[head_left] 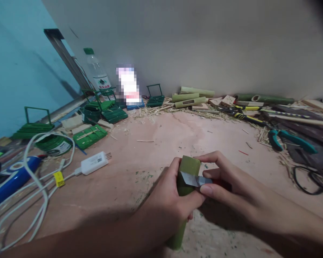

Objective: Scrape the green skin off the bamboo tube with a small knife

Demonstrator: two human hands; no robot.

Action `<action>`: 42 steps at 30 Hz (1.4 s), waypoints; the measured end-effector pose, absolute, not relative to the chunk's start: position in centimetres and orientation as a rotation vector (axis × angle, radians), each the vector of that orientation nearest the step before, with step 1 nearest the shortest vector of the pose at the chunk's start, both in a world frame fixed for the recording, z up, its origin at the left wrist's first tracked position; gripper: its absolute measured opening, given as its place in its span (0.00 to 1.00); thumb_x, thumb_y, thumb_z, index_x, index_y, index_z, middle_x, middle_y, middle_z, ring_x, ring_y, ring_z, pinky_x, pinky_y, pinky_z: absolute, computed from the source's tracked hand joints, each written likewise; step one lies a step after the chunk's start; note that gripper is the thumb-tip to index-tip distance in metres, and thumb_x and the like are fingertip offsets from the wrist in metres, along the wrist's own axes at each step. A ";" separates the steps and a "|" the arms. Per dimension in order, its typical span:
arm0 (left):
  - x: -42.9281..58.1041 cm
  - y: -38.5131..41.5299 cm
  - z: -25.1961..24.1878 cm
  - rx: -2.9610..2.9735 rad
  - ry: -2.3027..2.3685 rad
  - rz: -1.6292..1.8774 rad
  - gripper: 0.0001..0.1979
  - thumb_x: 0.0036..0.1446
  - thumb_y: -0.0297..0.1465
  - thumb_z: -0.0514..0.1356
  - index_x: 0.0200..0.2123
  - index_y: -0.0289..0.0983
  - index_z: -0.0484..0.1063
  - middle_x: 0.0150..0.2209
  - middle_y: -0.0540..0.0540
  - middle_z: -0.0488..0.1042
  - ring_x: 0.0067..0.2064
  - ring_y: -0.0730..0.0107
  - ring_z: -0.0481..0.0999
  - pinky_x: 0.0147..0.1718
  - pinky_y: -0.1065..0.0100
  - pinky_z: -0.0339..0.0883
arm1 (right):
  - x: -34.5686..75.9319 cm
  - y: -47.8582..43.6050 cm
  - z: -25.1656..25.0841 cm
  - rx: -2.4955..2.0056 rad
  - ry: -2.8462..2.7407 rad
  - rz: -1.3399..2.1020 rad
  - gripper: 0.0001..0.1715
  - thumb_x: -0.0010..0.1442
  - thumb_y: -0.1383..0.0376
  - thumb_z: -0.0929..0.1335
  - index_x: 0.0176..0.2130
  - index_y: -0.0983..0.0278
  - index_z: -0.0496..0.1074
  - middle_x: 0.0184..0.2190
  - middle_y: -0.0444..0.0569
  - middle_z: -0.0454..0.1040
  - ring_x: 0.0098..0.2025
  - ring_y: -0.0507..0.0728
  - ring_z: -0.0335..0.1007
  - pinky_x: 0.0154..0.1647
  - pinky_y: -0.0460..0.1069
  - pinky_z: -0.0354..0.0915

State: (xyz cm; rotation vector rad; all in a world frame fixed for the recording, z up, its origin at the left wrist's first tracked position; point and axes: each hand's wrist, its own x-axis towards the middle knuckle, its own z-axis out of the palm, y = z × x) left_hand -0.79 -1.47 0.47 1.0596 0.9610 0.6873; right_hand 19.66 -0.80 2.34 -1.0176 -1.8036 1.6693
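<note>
My left hand is wrapped round a green bamboo tube that stands upright on the wooden table. My right hand grips a small knife; its metal blade lies against the upper side of the tube, just below its top edge. The knife's handle is hidden inside my fingers. The lower end of the tube shows below my left wrist, near the table's front.
A white charger with its cables lies at the left, beside a blue tool. Green bamboo miniatures, a water bottle and cut bamboo tubes line the back wall. Pliers, other tools and shavings crowd the right.
</note>
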 end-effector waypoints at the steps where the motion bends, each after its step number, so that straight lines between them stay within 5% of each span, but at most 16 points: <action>1: -0.8 -1.5 0.5 1.063 0.962 0.686 0.22 0.60 0.36 0.69 0.53 0.39 0.67 0.30 0.53 0.70 0.25 0.74 0.70 0.25 0.73 0.62 | 19.7 -0.8 2.4 -1.024 -1.802 1.673 0.30 0.78 0.53 0.63 0.70 0.60 0.51 0.41 0.51 0.82 0.40 0.56 0.79 0.35 0.47 0.70; 8: -0.8 -1.4 0.6 1.082 0.984 0.674 0.18 0.61 0.36 0.67 0.51 0.39 0.66 0.30 0.53 0.70 0.23 0.76 0.68 0.23 0.74 0.63 | 19.8 -0.5 2.8 -1.060 -1.890 1.579 0.26 0.77 0.53 0.64 0.67 0.59 0.57 0.43 0.52 0.83 0.42 0.57 0.79 0.43 0.50 0.73; 17: -0.7 -1.1 0.1 1.090 0.986 0.688 0.19 0.60 0.35 0.68 0.50 0.41 0.64 0.32 0.54 0.71 0.23 0.77 0.68 0.22 0.73 0.65 | 19.7 -0.8 2.2 -1.100 -1.913 1.422 0.22 0.77 0.52 0.63 0.63 0.59 0.61 0.37 0.48 0.80 0.36 0.55 0.76 0.34 0.46 0.69; 24: -0.7 -1.4 0.0 1.073 0.978 0.625 0.21 0.61 0.35 0.67 0.53 0.41 0.62 0.29 0.56 0.68 0.24 0.74 0.68 0.23 0.72 0.65 | 20.1 0.1 3.0 -1.147 -2.016 1.245 0.16 0.76 0.51 0.63 0.47 0.60 0.73 0.37 0.51 0.81 0.39 0.59 0.76 0.39 0.51 0.71; 32: -0.9 -1.3 0.3 0.996 0.904 0.671 0.20 0.60 0.34 0.65 0.53 0.39 0.63 0.28 0.53 0.69 0.26 0.71 0.70 0.27 0.68 0.66 | 20.4 0.2 2.1 -1.149 -1.794 1.383 0.25 0.75 0.51 0.65 0.65 0.57 0.62 0.39 0.48 0.79 0.32 0.54 0.72 0.31 0.47 0.65; 37: -1.1 -1.2 0.5 0.930 0.832 0.716 0.22 0.57 0.30 0.65 0.55 0.39 0.67 0.37 0.47 0.74 0.35 0.65 0.78 0.38 0.63 0.71 | 20.7 0.5 1.8 -1.166 -1.664 1.369 0.27 0.75 0.51 0.66 0.67 0.54 0.61 0.29 0.40 0.69 0.25 0.50 0.58 0.24 0.44 0.56; 42: -0.6 -1.1 0.1 1.007 0.831 0.713 0.22 0.60 0.32 0.69 0.54 0.40 0.67 0.41 0.48 0.73 0.35 0.66 0.78 0.37 0.62 0.73 | 20.5 0.5 1.6 -1.157 -1.640 1.437 0.29 0.74 0.50 0.66 0.69 0.50 0.58 0.32 0.42 0.73 0.27 0.50 0.59 0.26 0.44 0.57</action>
